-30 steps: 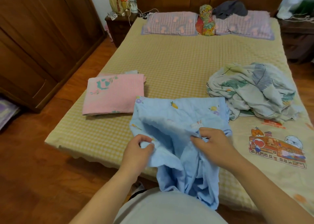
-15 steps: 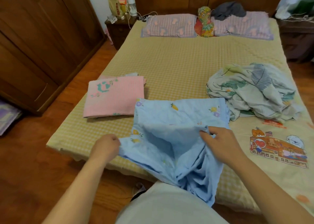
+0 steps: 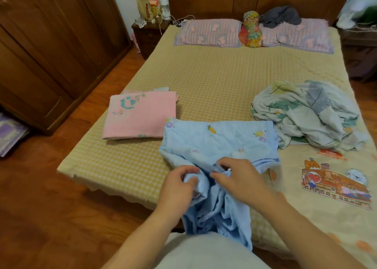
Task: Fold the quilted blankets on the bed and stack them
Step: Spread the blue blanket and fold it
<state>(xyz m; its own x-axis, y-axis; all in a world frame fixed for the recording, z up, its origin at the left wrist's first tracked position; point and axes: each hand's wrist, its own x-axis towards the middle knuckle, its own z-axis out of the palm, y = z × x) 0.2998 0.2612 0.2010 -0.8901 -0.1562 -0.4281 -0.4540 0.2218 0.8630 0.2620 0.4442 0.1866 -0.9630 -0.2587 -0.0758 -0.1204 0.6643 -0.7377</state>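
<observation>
A light blue quilted blanket [image 3: 220,144] with small cartoon prints lies half on the near edge of the bed [image 3: 214,81], its lower part hanging off toward me. My left hand [image 3: 179,183] grips a bunched fold of it. My right hand [image 3: 238,179] pinches the blue cloth just beside the left hand, near the middle. A pink blanket [image 3: 140,115] lies folded flat to the left. A white blanket with a leaf print [image 3: 306,115] sits crumpled in a heap on the right.
Two pillows [image 3: 208,33] and a floral bolster [image 3: 250,30] line the headboard. A wooden wardrobe [image 3: 51,44] stands on the left, a nightstand [image 3: 149,34] with clutter beside the bed. Wooden floor runs along the left side and the foot.
My left hand has come back in from the left with the blue cloth and now meets my right hand at the middle. The spread-out fold has bunched together.
</observation>
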